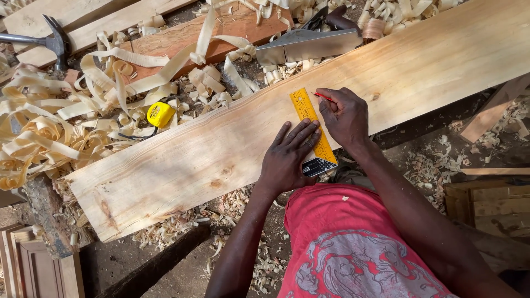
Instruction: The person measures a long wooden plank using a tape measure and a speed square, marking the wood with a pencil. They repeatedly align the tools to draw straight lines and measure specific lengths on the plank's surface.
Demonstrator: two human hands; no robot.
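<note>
With left hand (pixel 287 160) flat on yellow square (pixel 312 126) atop plank (pixel 221 149), marking underway: right-hand fingers (pixel 331 105) pinched on red pencil (pixel 323 97) at 12 o'clock; keep square steady.

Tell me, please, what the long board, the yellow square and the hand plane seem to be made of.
The long board: pale bare wood, unfinished, with visible grain and knots. The yellow square under the left hand: its blade looks like painted metal or plastic; its dark stock is unclear. The hand plane: grey body with a dull sheen, probably metal; the dark handle may be wood.
</note>
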